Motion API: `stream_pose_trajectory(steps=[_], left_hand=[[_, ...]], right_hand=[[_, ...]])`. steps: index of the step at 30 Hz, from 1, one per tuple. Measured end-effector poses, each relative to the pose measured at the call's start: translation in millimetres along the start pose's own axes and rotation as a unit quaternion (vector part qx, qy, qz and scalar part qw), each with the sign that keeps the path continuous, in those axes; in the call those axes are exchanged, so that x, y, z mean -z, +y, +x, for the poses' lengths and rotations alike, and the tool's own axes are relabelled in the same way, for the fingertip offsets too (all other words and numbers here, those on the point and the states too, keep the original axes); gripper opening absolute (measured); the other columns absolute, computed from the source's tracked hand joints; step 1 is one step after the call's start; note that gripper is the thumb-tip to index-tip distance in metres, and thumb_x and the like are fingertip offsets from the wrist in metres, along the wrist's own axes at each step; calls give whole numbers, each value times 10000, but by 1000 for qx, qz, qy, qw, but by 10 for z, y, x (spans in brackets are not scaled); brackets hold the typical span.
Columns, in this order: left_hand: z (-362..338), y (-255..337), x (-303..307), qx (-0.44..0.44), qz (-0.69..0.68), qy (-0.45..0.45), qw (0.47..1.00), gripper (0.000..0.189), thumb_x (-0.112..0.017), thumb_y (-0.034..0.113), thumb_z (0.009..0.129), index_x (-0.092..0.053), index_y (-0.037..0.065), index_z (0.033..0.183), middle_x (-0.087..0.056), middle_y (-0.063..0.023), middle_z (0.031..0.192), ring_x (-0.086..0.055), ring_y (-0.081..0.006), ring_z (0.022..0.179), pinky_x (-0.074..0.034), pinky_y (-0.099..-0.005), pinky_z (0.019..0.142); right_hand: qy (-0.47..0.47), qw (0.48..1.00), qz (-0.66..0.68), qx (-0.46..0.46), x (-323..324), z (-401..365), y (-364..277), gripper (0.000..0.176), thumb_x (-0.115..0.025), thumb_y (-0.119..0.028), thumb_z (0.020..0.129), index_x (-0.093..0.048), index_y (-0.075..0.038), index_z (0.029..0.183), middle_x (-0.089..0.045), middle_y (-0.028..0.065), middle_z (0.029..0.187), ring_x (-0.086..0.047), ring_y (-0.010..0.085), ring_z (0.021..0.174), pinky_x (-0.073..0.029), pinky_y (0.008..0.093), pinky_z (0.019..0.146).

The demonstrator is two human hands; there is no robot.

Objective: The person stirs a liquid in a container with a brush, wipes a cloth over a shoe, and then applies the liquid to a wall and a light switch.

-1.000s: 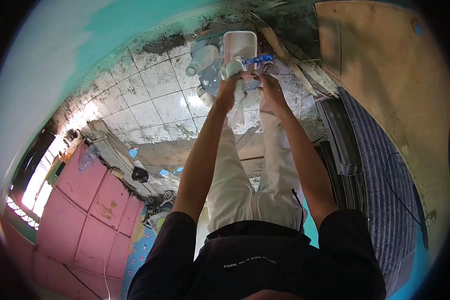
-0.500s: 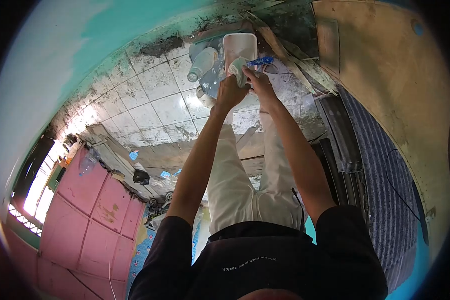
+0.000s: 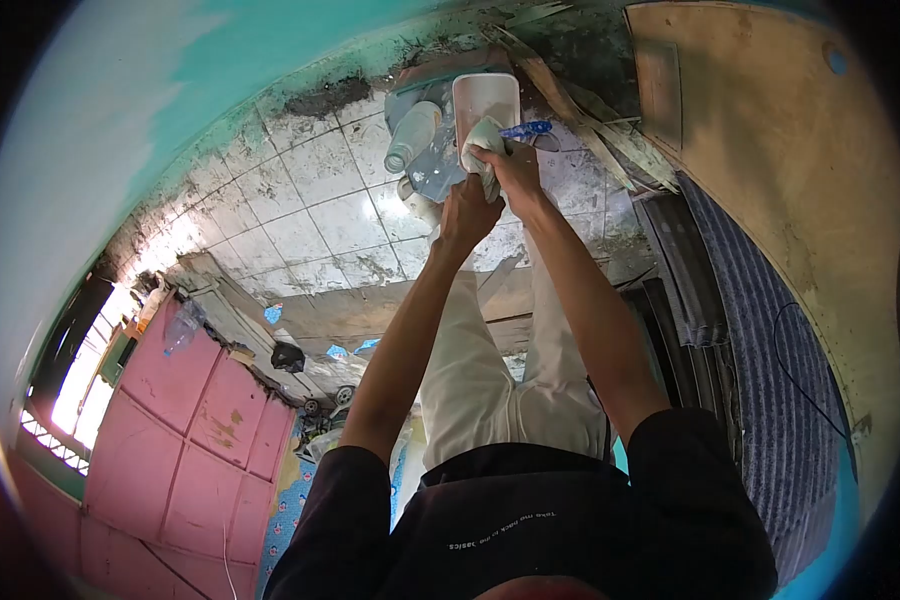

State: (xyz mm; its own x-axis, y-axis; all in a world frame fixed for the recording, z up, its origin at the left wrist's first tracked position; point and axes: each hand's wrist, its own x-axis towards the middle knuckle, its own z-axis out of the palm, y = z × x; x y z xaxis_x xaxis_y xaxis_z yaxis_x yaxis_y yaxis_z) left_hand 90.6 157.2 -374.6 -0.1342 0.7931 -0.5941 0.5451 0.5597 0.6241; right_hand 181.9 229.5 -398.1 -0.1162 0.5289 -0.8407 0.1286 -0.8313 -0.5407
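A pale, crumpled cloth (image 3: 484, 138) is bunched between my two hands at the near end of a white rectangular tub (image 3: 487, 88). My right hand (image 3: 519, 178) wraps around its middle, thumb lying across the folds. Lower down, my left hand (image 3: 469, 217) is closed on the cloth's near end. Just beyond my right hand, a blue patterned object (image 3: 527, 129) juts out beside the tub. To the tub's left lies a clear bottle (image 3: 413, 135), its mouth toward me. A whitish round object (image 3: 416, 203) sits left of my left hand, partly hidden.
Stained white tiles (image 3: 340, 215) cover the floor, up to a grimy turquoise wall. Splintered wood strips (image 3: 580, 105) lean at the right, near a wooden panel (image 3: 770, 120) and corrugated sheets (image 3: 760, 330). Pink panels (image 3: 185, 400) stand at the left.
Both hands have drawn a little nearer to me with the cloth. My left hand has dropped lower, and more cloth shows stretched between the hands.
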Motion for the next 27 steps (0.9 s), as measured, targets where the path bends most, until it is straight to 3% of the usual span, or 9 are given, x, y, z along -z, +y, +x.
stream_pose_trajectory(steps=[7, 11, 21, 27], left_hand=[[36, -58, -71, 43, -19, -8, 999, 370, -712, 249, 806, -575, -84, 892, -652, -329, 864, -647, -477, 876, -523, -503, 729], [14, -27, -54, 66, -32, -15, 997, 368, -715, 245, 808, -580, -85, 898, -653, -328, 868, -651, -471, 883, -522, -494, 731], [-21, -88, -85, 22, -41, -2, 999, 382, -728, 249, 801, -578, -84, 912, -659, -314, 863, -657, -468, 872, -523, -492, 724], [-1, -5, 4, 76, -49, -16, 996, 360, -710, 228, 798, -584, -81, 934, -661, -312, 884, -655, -466, 898, -525, -492, 744]], right_hand=[[54, 999, 8, 3, -50, 104, 143, 347, -790, -206, 741, -711, 47, 964, -704, 115, 883, -636, 183, 766, -481, 342, 688], [69, 997, -34, 8, -97, 61, 28, 405, -807, -272, 731, -707, 53, 951, -710, 136, 900, -654, 201, 771, -492, 353, 691], [148, 981, -122, 10, -162, 139, 104, 447, -803, -328, 750, -701, 73, 917, -717, 195, 874, -703, 281, 784, -513, 400, 690], [154, 976, -154, 28, -144, 217, 130, 434, -795, -314, 757, -693, 84, 898, -708, 222, 851, -708, 315, 797, -517, 404, 697]])
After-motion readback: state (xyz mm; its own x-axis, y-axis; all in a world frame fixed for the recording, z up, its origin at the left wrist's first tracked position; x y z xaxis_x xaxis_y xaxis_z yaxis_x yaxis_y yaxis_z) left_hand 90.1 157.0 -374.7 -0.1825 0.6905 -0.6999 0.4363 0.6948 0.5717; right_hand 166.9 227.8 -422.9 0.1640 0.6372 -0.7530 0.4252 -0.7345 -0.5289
